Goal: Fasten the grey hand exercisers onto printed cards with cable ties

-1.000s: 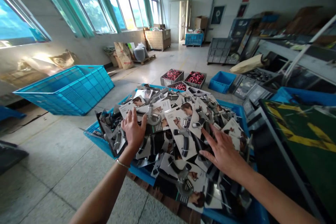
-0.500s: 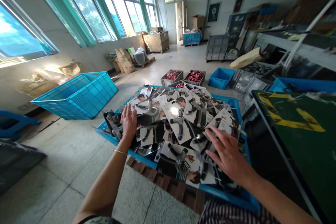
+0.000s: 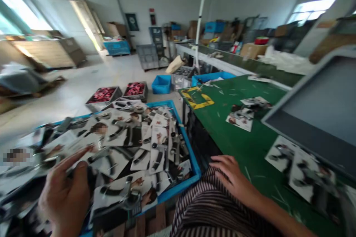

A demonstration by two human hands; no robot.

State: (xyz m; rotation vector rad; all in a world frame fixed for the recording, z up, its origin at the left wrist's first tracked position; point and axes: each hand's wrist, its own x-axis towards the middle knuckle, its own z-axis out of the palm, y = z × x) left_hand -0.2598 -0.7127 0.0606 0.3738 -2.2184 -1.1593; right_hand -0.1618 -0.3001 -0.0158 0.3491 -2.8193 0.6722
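Note:
A large blue crate [image 3: 191, 155] is heaped with carded packs [image 3: 112, 163], each with a black curved handle and silver metal parts on a printed white-and-black card. Above the near left of the heap is my left hand [image 3: 66, 189], thumb apart from the stretched fingers, with nothing seen in its grasp. My right hand [image 3: 232, 177] has its fingers stretched out beside the striped clothing [image 3: 200, 203], between the crate and the green table [image 3: 205, 122]. It holds nothing that I can see. The image is blurred by motion.
More carded packs [image 3: 241, 116] lie on the green table, some beside a tilted grey bin [image 3: 314, 118]. Beyond the crate stand two grey boxes of red-and-black pieces [image 3: 102, 95] and a small blue bin [image 3: 161, 85]. A wooden pallet [image 3: 150, 222] shows underneath.
The view has swung right, bringing the green table and grey bin into sight. My right hand has left the heap for the table side; my left hand appears closer, still over the packs.

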